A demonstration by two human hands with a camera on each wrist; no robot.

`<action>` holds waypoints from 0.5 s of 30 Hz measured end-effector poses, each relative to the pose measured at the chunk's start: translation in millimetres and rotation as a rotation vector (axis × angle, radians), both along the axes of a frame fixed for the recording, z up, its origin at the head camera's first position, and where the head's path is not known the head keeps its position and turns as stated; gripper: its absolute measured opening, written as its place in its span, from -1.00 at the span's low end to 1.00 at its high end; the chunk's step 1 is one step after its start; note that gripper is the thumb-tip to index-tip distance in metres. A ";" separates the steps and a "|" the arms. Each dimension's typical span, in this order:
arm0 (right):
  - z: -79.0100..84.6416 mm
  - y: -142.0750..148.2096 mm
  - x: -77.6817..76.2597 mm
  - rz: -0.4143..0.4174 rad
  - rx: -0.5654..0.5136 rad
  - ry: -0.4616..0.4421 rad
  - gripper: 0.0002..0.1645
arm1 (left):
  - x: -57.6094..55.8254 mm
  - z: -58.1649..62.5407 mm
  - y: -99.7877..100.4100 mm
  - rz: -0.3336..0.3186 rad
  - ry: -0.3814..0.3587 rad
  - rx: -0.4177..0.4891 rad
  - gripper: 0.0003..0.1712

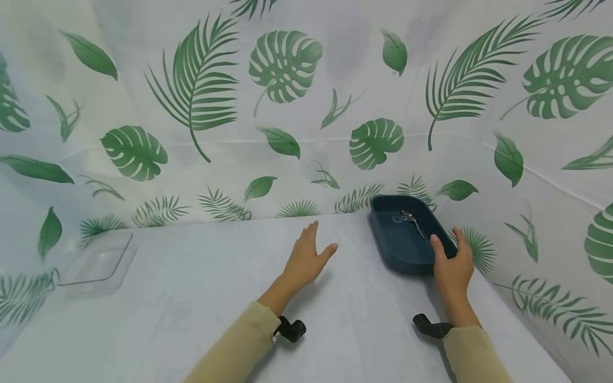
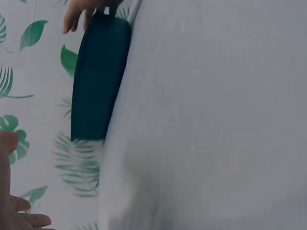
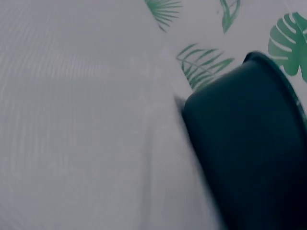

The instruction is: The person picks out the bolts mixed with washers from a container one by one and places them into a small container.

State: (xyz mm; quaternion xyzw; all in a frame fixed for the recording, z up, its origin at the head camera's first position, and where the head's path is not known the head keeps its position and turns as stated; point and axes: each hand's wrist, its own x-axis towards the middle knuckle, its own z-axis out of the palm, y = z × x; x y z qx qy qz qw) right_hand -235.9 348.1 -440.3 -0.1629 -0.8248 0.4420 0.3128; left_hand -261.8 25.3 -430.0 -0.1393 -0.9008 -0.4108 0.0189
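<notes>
A dark blue plastic tray [image 1: 407, 261] with raised sides sits on the white table at the back right. Inside it lie small silvery metal pieces [image 1: 413, 221], too small to make out exactly. My right hand [image 1: 454, 268] grips the tray's near right corner, thumb at the rim and fingers along the outer side. In the right wrist view the tray's side wall [image 3: 240, 129] shows, but the hand does not. My left hand [image 1: 306, 258] hovers over the middle of the table, fingers extended and thumb spread, holding nothing. The left wrist view also shows the tray [image 2: 100, 81].
A clear, shallow, square-cornered container [image 1: 98, 263] stands at the table's left side. Behind and to the right hangs a white cloth [image 1: 306, 127] printed with green leaves. White cloth covers the table [image 1: 191, 303]. Each wrist carries a black camera mount [image 1: 291, 329].
</notes>
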 end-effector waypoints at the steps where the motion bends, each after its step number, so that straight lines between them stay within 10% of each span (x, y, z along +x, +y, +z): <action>1: -2.2 1.4 0.0 -0.002 -0.040 -0.020 -0.18 | -0.2 -2.1 5.6 -0.006 -0.012 0.018 -0.03; 15: -15.4 16.8 -10.3 -0.052 -0.359 -0.042 -0.37 | -9.3 -24.7 68.9 -0.047 -0.136 0.300 -0.10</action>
